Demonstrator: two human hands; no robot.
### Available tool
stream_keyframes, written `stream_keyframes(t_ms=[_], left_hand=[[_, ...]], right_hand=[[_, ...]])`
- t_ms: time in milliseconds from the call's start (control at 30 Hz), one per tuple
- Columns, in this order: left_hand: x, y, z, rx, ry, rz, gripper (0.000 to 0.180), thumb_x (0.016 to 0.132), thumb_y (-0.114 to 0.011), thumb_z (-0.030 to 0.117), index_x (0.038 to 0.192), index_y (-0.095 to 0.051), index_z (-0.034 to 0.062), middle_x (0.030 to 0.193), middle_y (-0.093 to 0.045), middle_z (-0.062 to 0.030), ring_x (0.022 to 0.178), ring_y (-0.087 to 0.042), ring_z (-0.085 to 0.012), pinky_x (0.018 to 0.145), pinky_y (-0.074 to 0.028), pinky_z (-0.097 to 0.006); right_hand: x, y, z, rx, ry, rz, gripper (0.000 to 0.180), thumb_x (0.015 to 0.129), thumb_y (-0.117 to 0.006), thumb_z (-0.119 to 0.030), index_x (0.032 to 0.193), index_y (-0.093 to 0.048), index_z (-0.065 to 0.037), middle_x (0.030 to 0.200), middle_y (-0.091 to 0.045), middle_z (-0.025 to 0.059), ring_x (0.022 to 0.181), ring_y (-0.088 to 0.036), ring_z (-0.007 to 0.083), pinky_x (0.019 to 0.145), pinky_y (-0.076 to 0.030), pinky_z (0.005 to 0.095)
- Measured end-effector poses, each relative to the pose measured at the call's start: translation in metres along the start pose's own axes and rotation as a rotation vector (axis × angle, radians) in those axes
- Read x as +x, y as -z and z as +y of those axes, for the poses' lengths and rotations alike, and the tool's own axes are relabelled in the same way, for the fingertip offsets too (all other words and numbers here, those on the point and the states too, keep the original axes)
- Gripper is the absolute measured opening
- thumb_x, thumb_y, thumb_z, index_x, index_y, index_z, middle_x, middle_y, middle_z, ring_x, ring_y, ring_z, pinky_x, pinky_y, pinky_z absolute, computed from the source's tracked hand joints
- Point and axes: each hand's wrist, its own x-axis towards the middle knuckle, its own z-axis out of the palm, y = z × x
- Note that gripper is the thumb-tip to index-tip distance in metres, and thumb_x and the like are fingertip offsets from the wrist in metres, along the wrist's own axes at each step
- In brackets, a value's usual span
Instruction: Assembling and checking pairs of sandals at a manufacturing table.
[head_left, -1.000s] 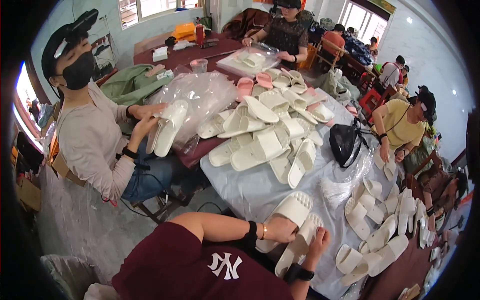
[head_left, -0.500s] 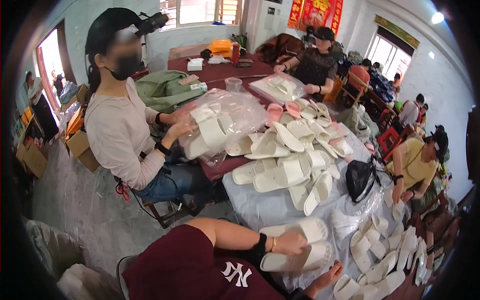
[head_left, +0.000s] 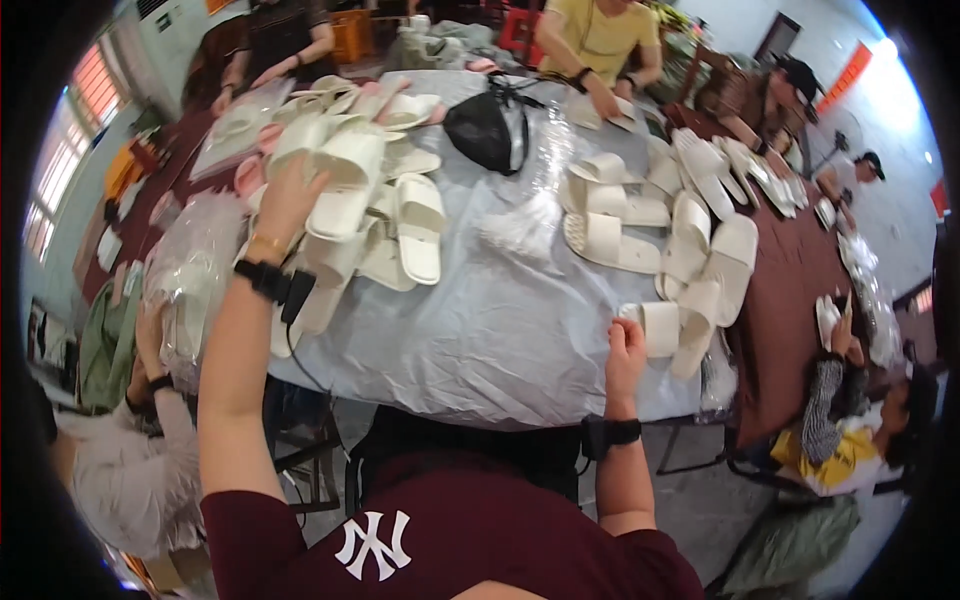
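At the left side of the table my left hand (head_left: 288, 200) reaches into a heap of white slippers. Its fingers close on the edge of a white slipper (head_left: 345, 190) at the top of the heap, and the hand hides part of the slippers under it. My right hand (head_left: 627, 350) is over the table's near right part, its fingers curled in. It is against the end of another white slipper (head_left: 657, 330); whether anything is between the fingers is hidden. More white slippers (head_left: 625, 250) lie in a looser group beyond it.
A grey plastic sheet (head_left: 440, 350) covers the table. On it lie a black bag (head_left: 487, 132) and a bundle of clear plastic (head_left: 525, 225). Co-workers sit all round; one at the left holds slippers in a clear bag (head_left: 195, 270). Pink slippers (head_left: 250, 175) show in the heap.
My view has turned right. The slipper pair in front of me has gone from that spot, and my left hand has moved from it to the heap. My right hand is still by the right-hand slippers.
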Motion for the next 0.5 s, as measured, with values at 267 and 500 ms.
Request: stream_keyframes(t_ms=[267, 500], left_hand=[[-0.112, -0.027, 0.054, -0.161, -0.252, 0.111, 0.036, 0.078, -0.062, 0.011, 0.112, -0.055, 0.0011, 0.105, -0.057, -0.0166, 0.101, -0.052, -0.0350, 0.089, -0.041, -0.042], [-0.212, -0.015, 0.054, -0.335, -0.091, -0.035, 0.032, 0.078, -0.061, 0.011, 0.108, -0.058, 0.0020, 0.108, -0.058, -0.0149, 0.101, -0.053, -0.0337, 0.089, -0.042, -0.041]], right_hand=[[0.089, 0.010, 0.015, -0.317, 0.108, 0.013, 0.025, 0.082, -0.058, -0.010, 0.103, -0.057, 0.002, 0.091, -0.063, 0.0125, 0.078, -0.061, 0.0199, 0.072, -0.049, 0.0308], [0.182, -0.049, 0.021, -0.921, 0.570, -0.178, 0.045, 0.084, -0.058, -0.028, 0.115, -0.053, 0.004, 0.103, -0.061, 0.0247, 0.094, -0.060, 0.0353, 0.082, -0.048, 0.0399]])
